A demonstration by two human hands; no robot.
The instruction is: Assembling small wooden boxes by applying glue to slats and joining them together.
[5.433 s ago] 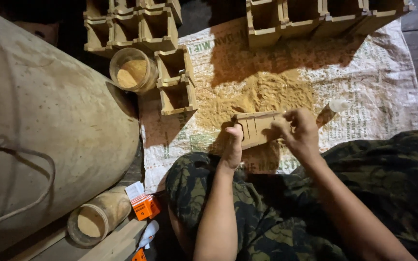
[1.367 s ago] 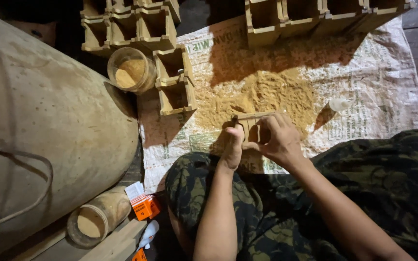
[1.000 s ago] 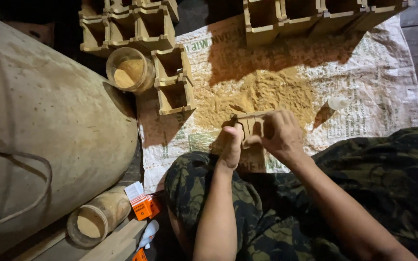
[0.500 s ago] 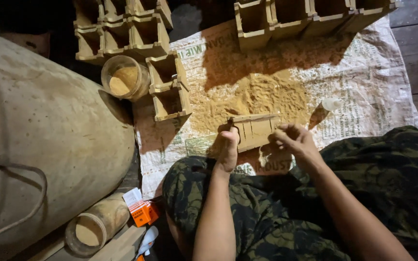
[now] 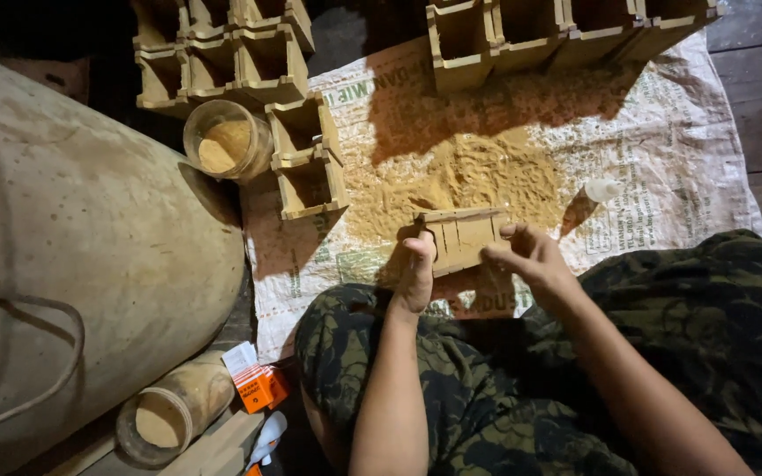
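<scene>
- Both hands grip one small wooden box (image 5: pixel 462 238) between them, above the sawdust pile (image 5: pixel 478 176) edge.
- Left hand (image 5: pixel 416 273): fingers closed on the box's left end, thumb on top.
- Right hand (image 5: pixel 531 260): fingertips pinch the box's right end.
- Printed sack sheet (image 5: pixel 663 176) lies under the pile.
- Jar of sawdust (image 5: pixel 225 141) stands left of the pile, beside two empty wooden boxes (image 5: pixel 309 159).
</scene>
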